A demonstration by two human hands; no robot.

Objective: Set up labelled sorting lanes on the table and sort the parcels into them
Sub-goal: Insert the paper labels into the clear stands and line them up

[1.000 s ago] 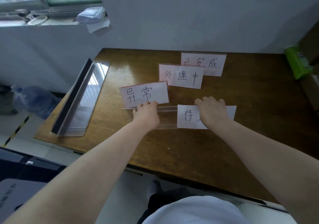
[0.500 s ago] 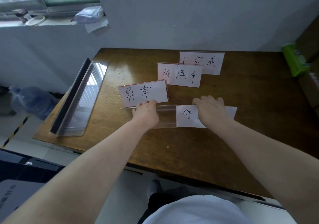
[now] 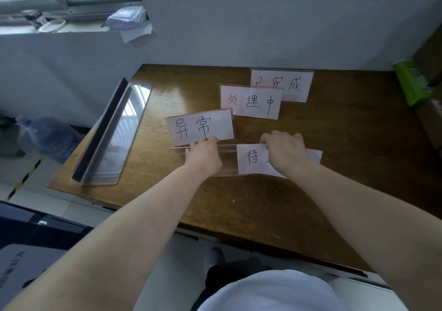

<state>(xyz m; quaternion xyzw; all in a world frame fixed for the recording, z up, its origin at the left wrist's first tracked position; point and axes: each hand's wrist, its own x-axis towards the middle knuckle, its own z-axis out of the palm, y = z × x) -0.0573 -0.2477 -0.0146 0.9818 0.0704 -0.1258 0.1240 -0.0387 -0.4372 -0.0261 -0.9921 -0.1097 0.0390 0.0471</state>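
On the table [image 3: 346, 191], left hand [image 3: 203, 158] grips the clear holder [image 3: 228, 160], right hand [image 3: 284, 154] pinches the paper label [image 3: 250, 164] — best fed in level, holder steadied.

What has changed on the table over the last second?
The right hand has slid the paper label slightly left, further into the clear holder that the left hand holds. Nothing was taken hold of or let go. The three standing signs and the spare holders stayed put.
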